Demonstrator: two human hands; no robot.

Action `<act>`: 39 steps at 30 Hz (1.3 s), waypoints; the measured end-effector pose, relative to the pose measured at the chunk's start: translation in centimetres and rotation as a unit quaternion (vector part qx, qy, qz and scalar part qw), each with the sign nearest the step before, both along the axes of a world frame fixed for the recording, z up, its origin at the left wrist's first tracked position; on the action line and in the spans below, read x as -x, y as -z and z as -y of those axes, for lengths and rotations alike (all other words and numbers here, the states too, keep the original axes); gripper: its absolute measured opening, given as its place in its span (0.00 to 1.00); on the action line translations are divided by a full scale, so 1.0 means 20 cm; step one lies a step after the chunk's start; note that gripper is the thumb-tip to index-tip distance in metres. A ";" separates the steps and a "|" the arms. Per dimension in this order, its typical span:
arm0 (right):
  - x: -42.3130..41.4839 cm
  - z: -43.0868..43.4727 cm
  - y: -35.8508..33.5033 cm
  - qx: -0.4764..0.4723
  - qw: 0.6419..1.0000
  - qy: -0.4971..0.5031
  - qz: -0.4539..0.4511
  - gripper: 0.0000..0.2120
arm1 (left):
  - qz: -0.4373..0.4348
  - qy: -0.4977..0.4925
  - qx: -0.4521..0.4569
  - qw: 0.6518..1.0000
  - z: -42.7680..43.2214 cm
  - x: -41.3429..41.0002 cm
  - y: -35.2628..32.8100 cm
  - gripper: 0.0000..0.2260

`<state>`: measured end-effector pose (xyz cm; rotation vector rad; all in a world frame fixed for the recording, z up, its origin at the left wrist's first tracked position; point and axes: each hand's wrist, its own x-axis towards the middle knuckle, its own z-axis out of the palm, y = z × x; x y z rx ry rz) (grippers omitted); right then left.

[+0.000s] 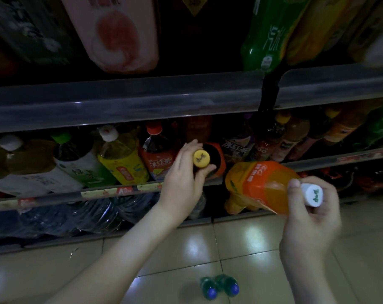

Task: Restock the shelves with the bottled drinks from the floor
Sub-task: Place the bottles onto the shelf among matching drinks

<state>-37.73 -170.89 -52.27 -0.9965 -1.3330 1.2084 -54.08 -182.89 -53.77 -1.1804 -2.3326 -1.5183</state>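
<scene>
Head view: my right hand [311, 220] grips the orange bottle [260, 185] by its neck, base pointing up-left just beside the shelf [98, 193] edge, while my left hand [181, 185] holds the yellow-capped bottle [201, 158] there.

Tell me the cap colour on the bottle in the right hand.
White cap with a green mark, head view.

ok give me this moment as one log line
left grip: holds yellow-capped bottle at shelf front | right grip: holds orange drink bottle by neck, tilted | floor: two green bottles
</scene>
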 end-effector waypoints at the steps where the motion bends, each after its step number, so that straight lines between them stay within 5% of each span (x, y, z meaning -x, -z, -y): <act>1: 0.00 0.06 -0.02 -0.027 0.999 -0.036 -0.008 0.09 | -0.007 -0.009 -0.019 1.000 0.02 -0.01 -0.02 0.18; 4: 0.18 0.11 -0.07 -0.027 0.997 -0.078 -0.003 0.10 | -0.047 -0.027 -0.046 0.997 0.14 -0.03 -0.15 0.17; 13: 0.52 0.16 0.02 -0.079 0.983 -0.157 0.058 0.08 | 0.013 -0.103 0.039 0.994 0.51 0.10 -0.23 0.19; 23: 0.90 0.08 0.10 -0.069 0.924 -0.242 0.287 0.09 | 0.061 -0.095 0.068 0.991 0.65 0.16 -0.22 0.21; 26: 0.94 0.03 0.06 -0.065 0.883 -0.264 0.383 0.21 | 0.087 -0.082 0.080 0.990 0.67 0.13 -0.28 0.22; 30: 0.80 0.12 -0.09 -0.049 0.852 -0.333 0.400 0.24 | 0.140 -0.074 0.092 0.983 0.70 0.10 -0.43 0.18; 33: 0.56 0.27 -0.39 -0.004 0.814 -0.481 0.325 0.28 | 0.160 -0.056 0.101 0.980 0.71 0.08 -0.65 0.15; 36: 0.38 0.39 -0.73 -0.010 0.717 -0.643 0.270 0.35 | 0.150 -0.044 0.106 0.982 0.69 0.03 -0.92 0.14; 39: 0.31 0.45 -0.95 -0.020 0.722 -0.638 0.266 0.46 | 0.141 -0.032 0.088 0.986 0.66 -0.05 -1.20 0.18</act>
